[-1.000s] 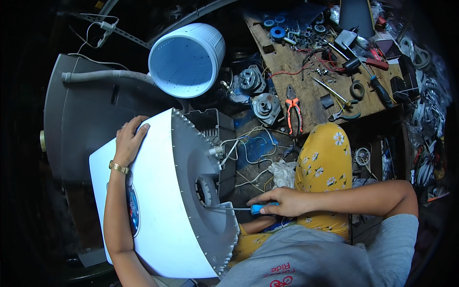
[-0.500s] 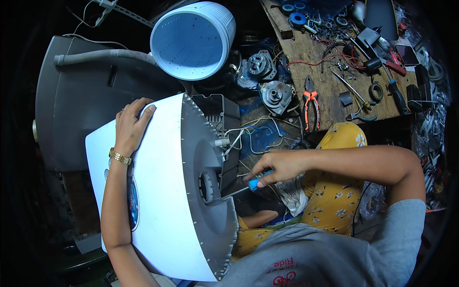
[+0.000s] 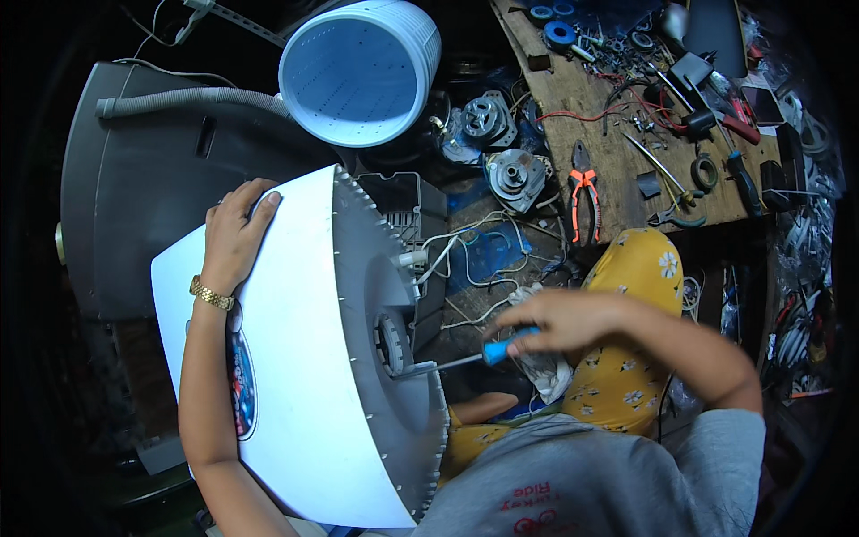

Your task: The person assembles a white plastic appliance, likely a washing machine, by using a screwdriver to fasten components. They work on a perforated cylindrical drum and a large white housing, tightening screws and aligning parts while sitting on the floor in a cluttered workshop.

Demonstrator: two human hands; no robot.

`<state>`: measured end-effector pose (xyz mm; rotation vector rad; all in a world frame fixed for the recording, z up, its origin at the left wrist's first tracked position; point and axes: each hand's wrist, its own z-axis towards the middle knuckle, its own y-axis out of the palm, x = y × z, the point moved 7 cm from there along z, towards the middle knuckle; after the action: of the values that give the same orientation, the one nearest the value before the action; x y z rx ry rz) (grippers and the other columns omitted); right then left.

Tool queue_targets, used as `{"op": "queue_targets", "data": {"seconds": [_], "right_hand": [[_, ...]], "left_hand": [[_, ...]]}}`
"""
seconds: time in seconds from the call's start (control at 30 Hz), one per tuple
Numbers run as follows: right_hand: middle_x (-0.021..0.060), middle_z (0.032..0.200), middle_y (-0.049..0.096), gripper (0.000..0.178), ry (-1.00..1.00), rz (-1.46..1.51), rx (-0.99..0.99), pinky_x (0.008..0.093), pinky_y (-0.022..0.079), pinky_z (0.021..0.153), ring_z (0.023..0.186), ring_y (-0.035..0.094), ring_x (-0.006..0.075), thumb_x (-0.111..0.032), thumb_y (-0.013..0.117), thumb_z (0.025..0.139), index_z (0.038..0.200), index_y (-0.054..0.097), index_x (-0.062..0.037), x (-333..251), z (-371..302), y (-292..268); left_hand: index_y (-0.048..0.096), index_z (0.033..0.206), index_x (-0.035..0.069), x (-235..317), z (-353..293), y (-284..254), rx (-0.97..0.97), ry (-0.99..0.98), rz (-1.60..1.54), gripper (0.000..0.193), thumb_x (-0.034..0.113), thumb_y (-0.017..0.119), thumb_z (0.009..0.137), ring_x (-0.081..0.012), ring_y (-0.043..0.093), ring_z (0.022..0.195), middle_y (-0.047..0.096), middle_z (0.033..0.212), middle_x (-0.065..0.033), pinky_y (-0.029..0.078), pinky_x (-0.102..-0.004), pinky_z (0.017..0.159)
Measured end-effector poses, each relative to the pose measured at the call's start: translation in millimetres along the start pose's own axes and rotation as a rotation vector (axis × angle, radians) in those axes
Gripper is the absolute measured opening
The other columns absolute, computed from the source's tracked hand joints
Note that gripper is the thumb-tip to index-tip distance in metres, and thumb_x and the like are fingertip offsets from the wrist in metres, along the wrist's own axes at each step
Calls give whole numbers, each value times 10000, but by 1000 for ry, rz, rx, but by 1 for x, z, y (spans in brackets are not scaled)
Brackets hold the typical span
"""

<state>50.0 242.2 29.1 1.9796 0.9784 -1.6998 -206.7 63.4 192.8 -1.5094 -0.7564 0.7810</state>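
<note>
right grip (image 3: 559, 320) clamped on driver (image 3: 504, 349), tip by grey ring (image 3: 390, 344); left grip (image 3: 236, 228) spread, resting on white panel (image 3: 300, 358).

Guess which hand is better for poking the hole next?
Right hand, probably: it holds the blue-handled metal screwdriver, tip near the round grey ring; the left hand rests on the curved white panel.

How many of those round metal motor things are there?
2 that I see. One motor is right of the tub, left of the wooden bench. The second motor sits just below it in the picture. Others might be hidden.
</note>
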Motion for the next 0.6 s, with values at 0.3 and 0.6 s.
{"op": "queue_targets", "data": {"seconds": [0.3, 0.6], "right_hand": [[179, 998, 652, 455, 156, 302, 379, 395, 516, 815, 920, 651, 319, -207, 592, 909, 1296, 479, 4, -29, -87, 69], [215, 844, 667, 463, 206, 40, 406, 451, 526, 652, 712, 660, 373, -173, 526, 899, 1333, 463, -27, -82, -76, 68]], "left_hand": [[650, 1112, 35, -15, -6, -3, 56, 62, -25, 457, 418, 469, 941, -285, 631, 953, 685, 1027, -154, 449, -394, 889], [655, 1102, 48, -17, -24, -11, 75, 47, -41, 464, 436, 460, 938, -295, 641, 953, 683, 1040, -165, 462, -386, 879]]}}
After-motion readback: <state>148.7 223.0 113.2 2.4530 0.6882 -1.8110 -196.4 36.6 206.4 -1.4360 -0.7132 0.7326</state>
